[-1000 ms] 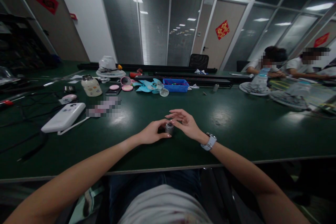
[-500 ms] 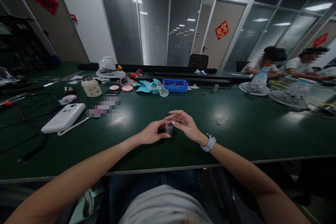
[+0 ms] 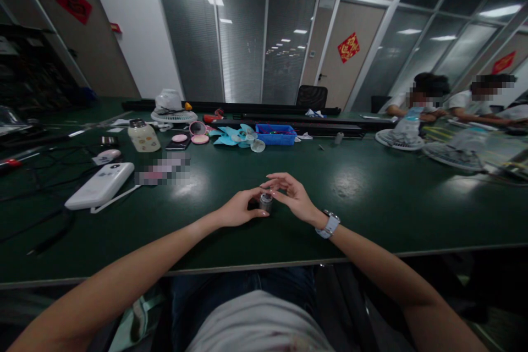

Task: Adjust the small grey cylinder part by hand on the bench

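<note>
A small grey metal-looking cylinder (image 3: pixel 265 203) stands upright on the green table in front of me. My left hand (image 3: pixel 240 209) is closed round its left side, with the thumb low at the front and the fingers behind it near the top. Over the cylinder's top right, my right hand (image 3: pixel 295 198) has its thumb and a fingertip brought together in a pinch at the rim. The other fingers of that hand arch above. What sits between the right fingertips is too small to make out.
Left on the table (image 3: pixel 223 253) lie a white power bank (image 3: pixel 100 185), a patterned bottle (image 3: pixel 144 136) and cables. Further back are blue fan blades (image 3: pixel 235 136), a blue bin (image 3: pixel 275 135) and another small cylinder (image 3: pixel 339 138). Fan parts (image 3: pixel 399 139) and two people are at right.
Almost nothing differs. Both hands stay at the cylinder, with only a very slight shift of the right fingertips at its top.
</note>
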`<act>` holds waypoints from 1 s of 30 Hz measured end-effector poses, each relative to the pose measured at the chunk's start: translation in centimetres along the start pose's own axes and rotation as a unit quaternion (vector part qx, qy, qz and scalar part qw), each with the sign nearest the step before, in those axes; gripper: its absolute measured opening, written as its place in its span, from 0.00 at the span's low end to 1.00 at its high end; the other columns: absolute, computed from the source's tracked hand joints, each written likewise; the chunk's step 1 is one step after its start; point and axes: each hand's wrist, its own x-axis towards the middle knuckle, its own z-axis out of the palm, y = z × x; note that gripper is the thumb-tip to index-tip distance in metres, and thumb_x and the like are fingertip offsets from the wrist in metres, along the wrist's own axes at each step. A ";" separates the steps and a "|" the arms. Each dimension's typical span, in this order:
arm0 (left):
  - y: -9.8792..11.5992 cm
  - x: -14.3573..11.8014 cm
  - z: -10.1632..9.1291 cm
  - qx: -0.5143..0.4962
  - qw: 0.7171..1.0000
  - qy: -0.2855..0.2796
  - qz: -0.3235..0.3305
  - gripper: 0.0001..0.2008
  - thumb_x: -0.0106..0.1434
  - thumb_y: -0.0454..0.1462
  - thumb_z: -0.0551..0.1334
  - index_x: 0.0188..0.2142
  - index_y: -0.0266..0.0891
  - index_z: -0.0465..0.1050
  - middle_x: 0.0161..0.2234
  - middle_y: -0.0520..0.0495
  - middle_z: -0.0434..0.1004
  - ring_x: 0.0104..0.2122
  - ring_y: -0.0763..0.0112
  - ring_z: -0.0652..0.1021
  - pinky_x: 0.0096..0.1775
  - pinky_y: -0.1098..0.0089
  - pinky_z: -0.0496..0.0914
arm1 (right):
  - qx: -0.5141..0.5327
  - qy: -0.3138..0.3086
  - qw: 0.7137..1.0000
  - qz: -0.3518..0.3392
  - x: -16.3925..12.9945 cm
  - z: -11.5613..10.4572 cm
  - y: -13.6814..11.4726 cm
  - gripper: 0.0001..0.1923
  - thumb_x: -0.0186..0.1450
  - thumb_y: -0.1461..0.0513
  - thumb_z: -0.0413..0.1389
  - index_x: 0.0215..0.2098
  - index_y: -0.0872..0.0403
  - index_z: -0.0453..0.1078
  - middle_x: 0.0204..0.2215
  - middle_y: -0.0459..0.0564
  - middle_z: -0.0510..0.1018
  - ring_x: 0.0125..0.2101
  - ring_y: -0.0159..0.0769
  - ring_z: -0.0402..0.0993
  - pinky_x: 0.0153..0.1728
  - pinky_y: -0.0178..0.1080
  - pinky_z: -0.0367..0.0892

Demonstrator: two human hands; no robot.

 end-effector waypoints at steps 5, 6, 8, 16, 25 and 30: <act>0.3 0.0 -0.1 0.015 1.000 0.000 -0.006 0.25 0.59 0.36 0.67 0.55 0.35 0.67 0.45 0.43 0.79 0.42 0.60 0.79 0.46 0.62 0.71 | 0.023 -0.041 0.999 0.015 -0.1 0.5 -0.2 0.20 0.65 0.59 0.60 0.54 0.50 0.65 0.47 0.53 0.78 0.46 0.38 0.77 0.53 0.48 0.69; 0.3 0.0 -0.1 0.018 1.000 0.000 -0.008 0.26 0.59 0.35 0.67 0.57 0.35 0.66 0.45 0.42 0.79 0.42 0.60 0.79 0.45 0.62 0.71 | 0.024 -0.046 0.999 0.014 -0.1 0.6 -0.2 0.20 0.65 0.59 0.60 0.54 0.50 0.65 0.47 0.52 0.78 0.46 0.38 0.77 0.53 0.48 0.68; 0.5 0.0 -0.1 0.021 1.000 -0.001 -0.010 0.28 0.59 0.35 0.67 0.58 0.36 0.65 0.46 0.42 0.79 0.42 0.60 0.79 0.45 0.62 0.71 | 0.022 -0.050 0.998 0.009 -0.1 0.8 -0.2 0.20 0.65 0.60 0.60 0.54 0.50 0.65 0.46 0.52 0.79 0.46 0.37 0.77 0.54 0.47 0.68; 0.5 0.0 0.0 0.020 1.000 0.001 -0.022 0.27 0.58 0.36 0.67 0.56 0.32 0.67 0.40 0.43 0.80 0.38 0.60 0.79 0.41 0.64 0.71 | 0.000 -0.015 1.000 -0.015 -0.1 0.4 0.0 0.19 0.63 0.62 0.61 0.52 0.51 0.66 0.43 0.51 0.79 0.44 0.38 0.77 0.49 0.46 0.70; 0.2 0.0 0.0 0.007 1.000 0.003 -0.015 0.23 0.58 0.37 0.67 0.52 0.34 0.69 0.41 0.43 0.79 0.40 0.61 0.78 0.43 0.65 0.71 | -0.032 0.016 0.999 -0.031 -0.1 0.2 0.0 0.19 0.62 0.64 0.61 0.51 0.50 0.68 0.41 0.50 0.78 0.41 0.37 0.76 0.45 0.43 0.72; 0.2 0.0 0.0 0.010 1.000 0.002 -0.013 0.20 0.59 0.37 0.67 0.50 0.34 0.70 0.42 0.44 0.79 0.40 0.61 0.78 0.42 0.65 0.72 | -0.034 -0.010 0.999 -0.027 -0.2 0.5 -0.3 0.20 0.62 0.65 0.61 0.52 0.51 0.66 0.45 0.52 0.77 0.44 0.38 0.77 0.49 0.46 0.72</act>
